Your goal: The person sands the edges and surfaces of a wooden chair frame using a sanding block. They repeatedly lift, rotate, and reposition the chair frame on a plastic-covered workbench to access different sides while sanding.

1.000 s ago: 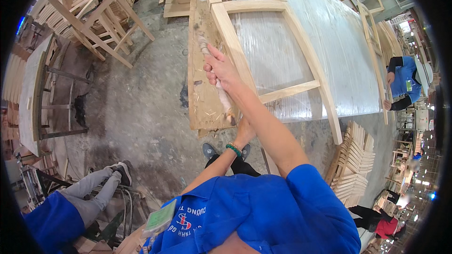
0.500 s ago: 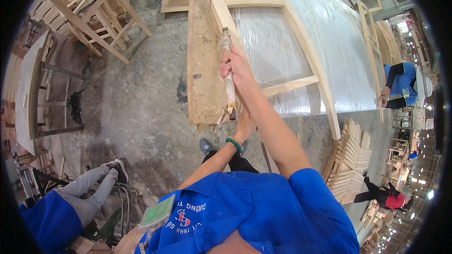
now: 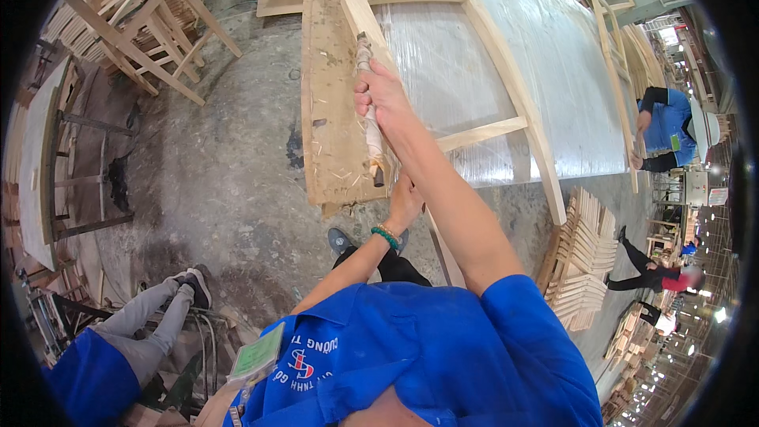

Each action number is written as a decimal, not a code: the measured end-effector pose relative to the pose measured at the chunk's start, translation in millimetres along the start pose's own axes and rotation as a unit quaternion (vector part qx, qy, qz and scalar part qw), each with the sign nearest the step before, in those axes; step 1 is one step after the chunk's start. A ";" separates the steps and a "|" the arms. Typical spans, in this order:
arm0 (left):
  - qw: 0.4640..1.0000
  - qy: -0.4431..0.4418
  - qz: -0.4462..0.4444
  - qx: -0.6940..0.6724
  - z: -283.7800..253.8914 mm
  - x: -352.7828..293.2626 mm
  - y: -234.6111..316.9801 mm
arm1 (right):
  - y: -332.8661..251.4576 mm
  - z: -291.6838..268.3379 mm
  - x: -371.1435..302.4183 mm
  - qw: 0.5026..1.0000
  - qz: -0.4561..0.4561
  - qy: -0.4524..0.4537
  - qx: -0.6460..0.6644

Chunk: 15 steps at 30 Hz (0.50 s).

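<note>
Worktable [image 3: 330,95]: wrapped stick [image 3: 372,138], tip nearer wooden frame [image 3: 511,81] than earlier.

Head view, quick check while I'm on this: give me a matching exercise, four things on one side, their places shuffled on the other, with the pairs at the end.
Things:
1. Wrapped stick
2. Beaded bracelet
3. Wooden frame
4. Stack of curved wood pieces

Places:
A. On the plastic-covered table
B. Off the table, right of the right forearm
C. Gripped in the right hand
D. Around the wrist of the left hand

Pairs: 1-C, 2-D, 3-A, 4-B
</note>
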<state>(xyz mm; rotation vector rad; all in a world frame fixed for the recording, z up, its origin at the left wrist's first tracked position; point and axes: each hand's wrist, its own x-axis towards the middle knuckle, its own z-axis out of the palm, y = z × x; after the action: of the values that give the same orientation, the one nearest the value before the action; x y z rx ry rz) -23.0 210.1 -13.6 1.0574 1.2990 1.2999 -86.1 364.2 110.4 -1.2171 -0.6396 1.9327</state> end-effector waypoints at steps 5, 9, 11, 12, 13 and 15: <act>0.996 -0.025 -0.069 -0.056 3.4 -1.9 16.2 | -11.2 -24.0 15.8 0.989 0.061 -0.068 0.116; 0.998 0.034 -0.006 -0.053 1.4 0.6 10.6 | -6.9 -12.3 11.0 0.999 -0.008 -0.039 -0.027; 0.998 0.019 0.006 -0.053 3.6 -0.1 14.2 | -6.7 -24.7 15.2 0.998 -0.017 -0.049 -0.021; 0.998 0.008 -0.019 -0.057 5.5 -0.3 16.0 | -10.8 -33.8 17.2 0.998 -0.018 -0.062 -0.018; 0.997 -0.002 -0.045 -0.060 6.2 -0.1 16.3 | -13.3 -43.6 21.0 0.997 -0.021 -0.075 -0.016; 0.989 -0.006 -0.133 -0.070 9.5 0.4 13.5 | -9.7 -53.9 24.0 0.986 -0.074 -0.074 -0.131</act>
<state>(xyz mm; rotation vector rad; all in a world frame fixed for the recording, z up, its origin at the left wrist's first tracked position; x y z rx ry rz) -14.4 212.5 0.3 0.7654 1.2707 1.1618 -40.5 390.3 82.0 -1.1522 -1.0591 1.8681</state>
